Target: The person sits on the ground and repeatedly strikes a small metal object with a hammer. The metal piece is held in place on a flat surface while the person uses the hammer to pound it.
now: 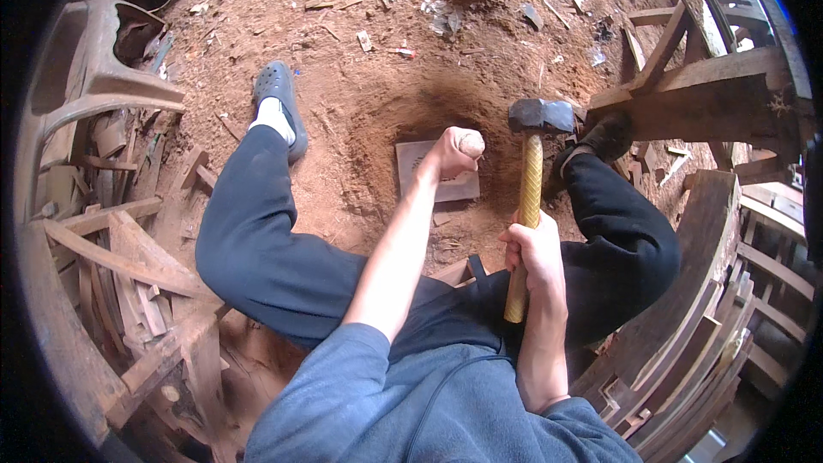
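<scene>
My left hand (447, 157) is closed around a pale, round-ended tool (470, 144), whose lower part is hidden by the fist. It is over a light square board (414, 182) with a dark ring-like mark, lying in a shallow hollow in the brown dirt. My right hand (531, 250) grips the yellow patterned handle (530, 184) of a hammer, whose dark metal head (540, 117) is raised a little to the right of my left hand.
My legs are spread around the hollow, with a grey clog (280, 111) at left. Wooden chair frames (111, 99) and offcuts crowd the left, stacked curved pieces (686, 334) the right. A wooden beam (694, 103) is near my right foot. Scraps litter the ground (360, 0).
</scene>
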Tool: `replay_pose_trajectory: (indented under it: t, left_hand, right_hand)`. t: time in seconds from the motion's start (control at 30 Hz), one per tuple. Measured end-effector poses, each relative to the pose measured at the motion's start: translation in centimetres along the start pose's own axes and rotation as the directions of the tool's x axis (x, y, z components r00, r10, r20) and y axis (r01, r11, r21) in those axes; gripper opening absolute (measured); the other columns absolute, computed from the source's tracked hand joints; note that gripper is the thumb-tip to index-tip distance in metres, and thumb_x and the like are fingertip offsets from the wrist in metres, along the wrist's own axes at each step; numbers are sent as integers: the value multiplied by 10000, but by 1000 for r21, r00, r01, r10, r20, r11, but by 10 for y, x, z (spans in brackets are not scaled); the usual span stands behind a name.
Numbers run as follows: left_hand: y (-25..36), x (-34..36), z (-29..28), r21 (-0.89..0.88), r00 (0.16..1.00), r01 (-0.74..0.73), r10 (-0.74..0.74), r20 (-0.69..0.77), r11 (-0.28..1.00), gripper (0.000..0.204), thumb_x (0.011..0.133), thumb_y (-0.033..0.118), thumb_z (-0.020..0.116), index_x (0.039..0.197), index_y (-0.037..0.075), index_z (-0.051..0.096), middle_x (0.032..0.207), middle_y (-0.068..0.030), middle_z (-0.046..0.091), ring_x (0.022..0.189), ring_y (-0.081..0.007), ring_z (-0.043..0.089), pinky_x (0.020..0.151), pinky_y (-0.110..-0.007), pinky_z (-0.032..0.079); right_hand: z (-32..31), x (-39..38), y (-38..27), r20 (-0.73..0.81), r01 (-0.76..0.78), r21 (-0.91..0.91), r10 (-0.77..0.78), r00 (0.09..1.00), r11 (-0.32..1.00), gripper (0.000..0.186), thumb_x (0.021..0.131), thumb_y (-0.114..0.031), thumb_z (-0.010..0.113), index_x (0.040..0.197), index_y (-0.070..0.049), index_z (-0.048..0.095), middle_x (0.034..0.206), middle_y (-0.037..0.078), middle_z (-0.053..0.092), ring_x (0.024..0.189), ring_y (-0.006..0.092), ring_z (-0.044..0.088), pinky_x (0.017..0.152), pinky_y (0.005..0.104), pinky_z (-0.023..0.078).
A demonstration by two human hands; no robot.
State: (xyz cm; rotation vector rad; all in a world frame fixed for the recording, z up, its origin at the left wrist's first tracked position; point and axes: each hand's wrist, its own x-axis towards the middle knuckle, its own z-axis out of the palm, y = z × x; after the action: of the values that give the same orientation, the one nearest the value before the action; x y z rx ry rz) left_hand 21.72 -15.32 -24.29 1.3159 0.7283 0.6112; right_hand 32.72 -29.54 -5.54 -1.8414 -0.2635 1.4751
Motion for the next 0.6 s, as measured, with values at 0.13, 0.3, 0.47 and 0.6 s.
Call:
replay_pose_trajectory:
  t: [0.13,0.3,0.47,0.6]
  left_hand:
    - [1,-6,7,-28,1000,8,-8,8,1000,136,560,-15,629,640,28,528,572,16,527,571,-55,473,526,-249,419]
    - [-1,-23,41,318,890,-186,297,-347,930,108,621,42,639,685,53,553,647,-113,609,608,-272,628,571,-335,499]
    - [1,-18,35,404,866,-159,324,-381,901,137,607,71,674,699,35,578,657,-120,614,602,-273,625,588,-338,504]
    - [2,-14,41,378,831,-218,375,-412,900,109,612,46,628,680,46,543,630,-125,582,593,-260,607,556,-332,486]
  right_hand:
    - [2,-4,0,9,42,-6,-42,999,999,138,695,27,565,726,-48,453,517,26,447,355,115,414,315,274,330]
    - [-2,-3,6,37,35,-31,-34,999,999,149,694,27,570,734,-51,450,534,23,449,365,118,419,324,276,348]
    - [-9,-2,13,38,52,-36,-50,998,998,142,719,12,552,809,-45,459,569,60,492,355,110,415,325,269,364]
    - [-13,0,15,49,58,-11,-58,997,998,123,725,4,540,802,-43,457,578,67,505,359,106,419,325,268,370]
